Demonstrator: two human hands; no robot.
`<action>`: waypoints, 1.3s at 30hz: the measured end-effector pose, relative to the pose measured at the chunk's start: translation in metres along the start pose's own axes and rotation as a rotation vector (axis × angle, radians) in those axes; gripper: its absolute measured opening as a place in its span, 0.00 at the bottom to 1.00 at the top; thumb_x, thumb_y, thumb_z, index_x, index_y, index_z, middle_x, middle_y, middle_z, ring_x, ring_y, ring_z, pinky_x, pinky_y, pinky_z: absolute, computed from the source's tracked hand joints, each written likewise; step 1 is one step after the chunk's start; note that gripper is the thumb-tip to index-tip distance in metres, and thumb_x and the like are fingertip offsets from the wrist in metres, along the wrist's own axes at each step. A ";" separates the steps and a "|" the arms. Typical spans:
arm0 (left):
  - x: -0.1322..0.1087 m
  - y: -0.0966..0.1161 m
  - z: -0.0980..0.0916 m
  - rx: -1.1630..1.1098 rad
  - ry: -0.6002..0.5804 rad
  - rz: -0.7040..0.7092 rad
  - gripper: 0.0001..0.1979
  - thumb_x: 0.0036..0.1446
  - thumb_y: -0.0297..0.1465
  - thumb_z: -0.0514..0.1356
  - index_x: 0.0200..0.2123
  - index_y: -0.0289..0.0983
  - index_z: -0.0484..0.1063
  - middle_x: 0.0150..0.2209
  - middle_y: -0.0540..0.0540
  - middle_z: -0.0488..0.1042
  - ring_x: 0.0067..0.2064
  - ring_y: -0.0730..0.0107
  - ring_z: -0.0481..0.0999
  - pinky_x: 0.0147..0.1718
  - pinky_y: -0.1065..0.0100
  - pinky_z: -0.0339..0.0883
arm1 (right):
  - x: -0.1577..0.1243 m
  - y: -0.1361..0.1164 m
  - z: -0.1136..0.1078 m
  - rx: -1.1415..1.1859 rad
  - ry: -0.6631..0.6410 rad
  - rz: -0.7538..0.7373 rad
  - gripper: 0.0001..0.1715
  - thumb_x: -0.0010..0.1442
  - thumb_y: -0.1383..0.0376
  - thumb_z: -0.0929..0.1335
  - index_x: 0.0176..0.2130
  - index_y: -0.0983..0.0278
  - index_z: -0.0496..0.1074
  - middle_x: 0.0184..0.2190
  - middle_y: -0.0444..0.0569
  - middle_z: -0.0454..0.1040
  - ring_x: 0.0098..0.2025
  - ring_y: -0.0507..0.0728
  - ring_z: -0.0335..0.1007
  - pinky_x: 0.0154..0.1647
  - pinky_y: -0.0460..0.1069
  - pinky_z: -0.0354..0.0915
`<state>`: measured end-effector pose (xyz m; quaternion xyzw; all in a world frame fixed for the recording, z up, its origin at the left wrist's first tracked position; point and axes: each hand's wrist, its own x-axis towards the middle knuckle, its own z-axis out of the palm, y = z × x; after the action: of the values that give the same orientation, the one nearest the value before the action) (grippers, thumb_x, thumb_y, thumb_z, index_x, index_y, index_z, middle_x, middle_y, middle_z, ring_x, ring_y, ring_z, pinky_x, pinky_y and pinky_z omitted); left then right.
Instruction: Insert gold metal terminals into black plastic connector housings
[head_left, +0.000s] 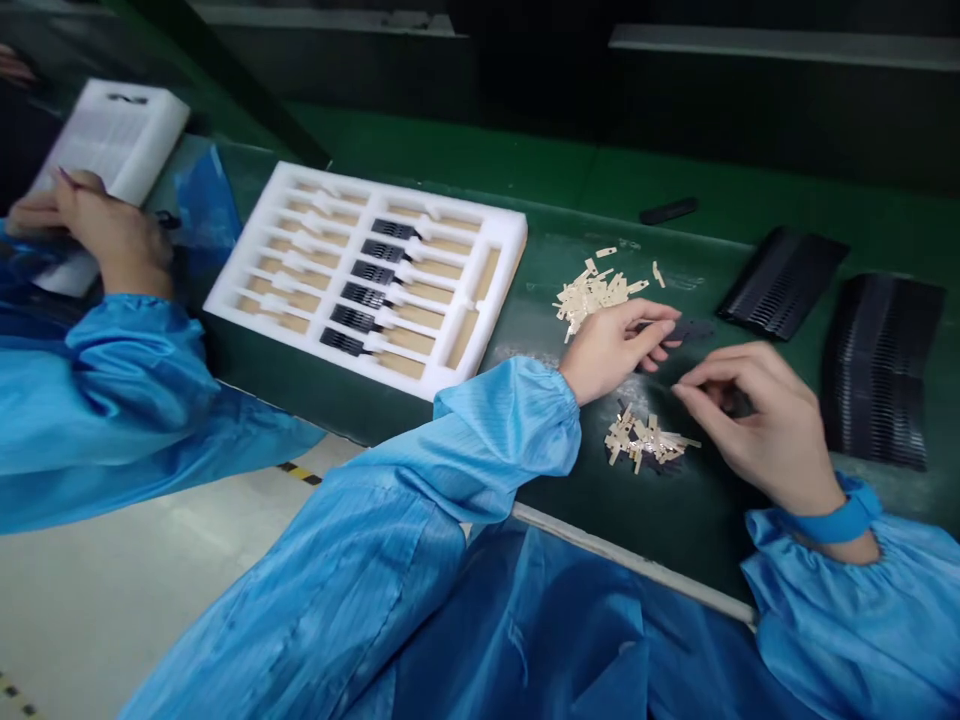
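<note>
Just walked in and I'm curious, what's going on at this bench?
A person in a blue smock works at a green table. Their left hand pinches a small black part; the right hand pinches something small beside it, above a pile of gold metal clips. A white foam tray holds six black parts. At far left, a co-worker's hand rests on another tray.

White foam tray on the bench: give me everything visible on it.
The white foam tray lies flat on the green table, left of the person's left hand, skewed in view. It looks like soft moulded foam with two columns of long slots and one long side slot at its right end. Six slots in the right column hold black parts; the left column looks unfilled. No hand touches it.
</note>
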<state>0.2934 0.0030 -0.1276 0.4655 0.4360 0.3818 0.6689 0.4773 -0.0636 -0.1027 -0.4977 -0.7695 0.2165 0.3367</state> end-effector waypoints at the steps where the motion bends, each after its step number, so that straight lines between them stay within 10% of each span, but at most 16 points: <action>1: 0.000 -0.001 0.000 -0.002 -0.003 0.018 0.07 0.68 0.28 0.61 0.47 0.33 0.75 0.33 0.48 0.80 0.30 0.80 0.77 0.31 0.76 0.72 | 0.000 -0.002 0.001 0.061 -0.105 -0.014 0.03 0.68 0.62 0.71 0.43 0.57 0.77 0.41 0.50 0.75 0.36 0.57 0.71 0.36 0.53 0.68; 7: 0.000 -0.006 0.002 -0.003 0.015 0.030 0.06 0.70 0.30 0.58 0.46 0.35 0.71 0.40 0.44 0.83 0.33 0.78 0.78 0.32 0.75 0.73 | -0.006 0.002 0.016 0.017 -0.424 -0.131 0.13 0.73 0.60 0.67 0.54 0.54 0.77 0.43 0.50 0.76 0.43 0.59 0.74 0.45 0.56 0.66; 15: 0.000 -0.005 0.001 0.026 0.009 0.014 0.08 0.71 0.33 0.58 0.47 0.35 0.70 0.41 0.43 0.82 0.32 0.79 0.78 0.31 0.77 0.71 | 0.002 -0.001 -0.002 0.126 -0.457 0.025 0.12 0.72 0.56 0.66 0.39 0.58 0.73 0.38 0.49 0.76 0.36 0.57 0.72 0.38 0.52 0.67; 25: -0.014 -0.001 -0.007 0.363 -0.069 0.140 0.16 0.72 0.32 0.50 0.59 0.42 0.67 0.36 0.50 0.75 0.27 0.78 0.72 0.30 0.73 0.69 | 0.008 0.018 0.006 0.572 0.143 0.517 0.18 0.61 0.54 0.76 0.46 0.63 0.80 0.30 0.48 0.81 0.31 0.55 0.79 0.34 0.50 0.76; 34: -0.015 0.001 -0.002 0.569 -0.016 0.335 0.09 0.68 0.37 0.60 0.41 0.38 0.76 0.43 0.44 0.77 0.45 0.67 0.76 0.45 0.67 0.70 | 0.006 0.006 0.016 0.626 0.216 0.535 0.18 0.58 0.52 0.78 0.37 0.63 0.78 0.30 0.50 0.82 0.30 0.55 0.80 0.36 0.52 0.80; 39: -0.012 -0.004 -0.007 0.434 -0.091 0.180 0.12 0.68 0.41 0.60 0.42 0.38 0.74 0.36 0.49 0.76 0.28 0.77 0.71 0.34 0.69 0.69 | 0.002 0.005 0.017 0.509 0.170 0.494 0.15 0.58 0.54 0.77 0.35 0.63 0.78 0.29 0.49 0.81 0.29 0.55 0.79 0.34 0.50 0.76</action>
<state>0.2835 -0.0072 -0.1295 0.6520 0.4339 0.3158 0.5357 0.4674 -0.0595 -0.1162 -0.5850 -0.5169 0.4337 0.4499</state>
